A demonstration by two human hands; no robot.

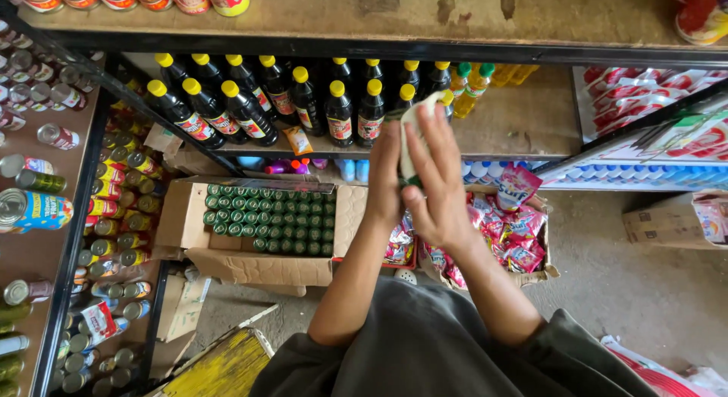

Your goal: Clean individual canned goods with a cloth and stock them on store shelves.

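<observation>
The head camera looks down over shop shelving. On the middle shelf [523, 124] stand rows of dark bottles with yellow caps [250, 101], and to their right a few yellow bottles with green caps [472, 82]. Below it, on the floor, an open cardboard box [189, 222] is packed with green-capped bottles [273, 219] in tight rows. Just right of it, another carton holds red and pink sachets [516, 230]. The shelves at the left edge carry tins and cans [34, 207] lying on their sides. A yellow wooden crate [224, 370] sits at the bottom, near the person's grey clothing.

Both hands are raised in front of the dark bottles, partly hiding the ones behind them. Between the hands is a pale cloth [413, 131], which seems wrapped around a bottle whose yellow cap shows at the top, though the cloth covers too much to be sure. The left hand [385, 173] is clenched around the lower part of this bundle, gripping it from the left side. The right hand [440, 185] lies against the cloth with its fingers spread flat and open, pressing rather than clasping.
</observation>
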